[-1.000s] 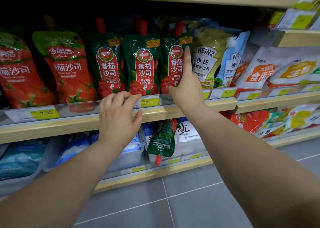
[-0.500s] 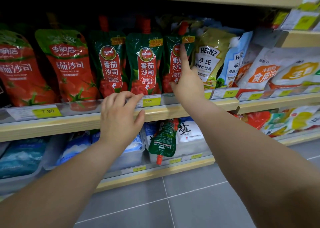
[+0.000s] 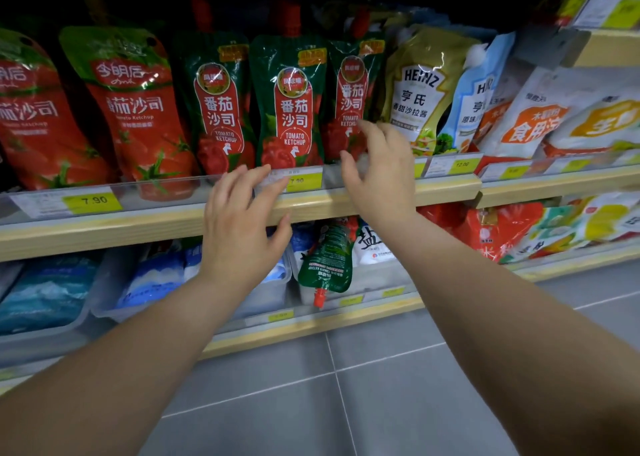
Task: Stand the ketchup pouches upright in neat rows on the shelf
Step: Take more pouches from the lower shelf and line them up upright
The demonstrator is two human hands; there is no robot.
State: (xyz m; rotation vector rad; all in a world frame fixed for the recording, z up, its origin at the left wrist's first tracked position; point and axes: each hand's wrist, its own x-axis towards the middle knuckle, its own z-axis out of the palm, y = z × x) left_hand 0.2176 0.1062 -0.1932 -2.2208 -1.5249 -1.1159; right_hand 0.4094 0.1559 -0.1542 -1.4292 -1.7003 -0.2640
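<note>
Three green ketchup pouches with red caps stand upright on the wooden shelf [image 3: 173, 221]: the left pouch [image 3: 216, 102], the middle pouch [image 3: 291, 102] and the right pouch [image 3: 349, 88], which is turned partly sideways. Two red ketchup pouches [image 3: 138, 109] stand to their left. My right hand [image 3: 379, 171] hovers, blurred, in front of the right pouch's lower part, fingers spread, holding nothing. My left hand [image 3: 242, 223] is open in front of the shelf's rail below the middle pouch. Another green ketchup pouch [image 3: 327, 261] hangs upside down on the lower shelf, cap pointing down.
Heinz salad dressing pouches [image 3: 420, 85] stand right of the green ones, then white and orange bags [image 3: 530, 119]. A clear rail with yellow price tags [image 3: 95, 201] fronts the shelf. Blue and white salt bags [image 3: 48, 293] sit in bins below. Grey tiled floor [image 3: 346, 403] lies underneath.
My right hand has dropped from pointing a finger up along the right green pouch to hovering with spread fingers at its base. My left hand has opened a little.
</note>
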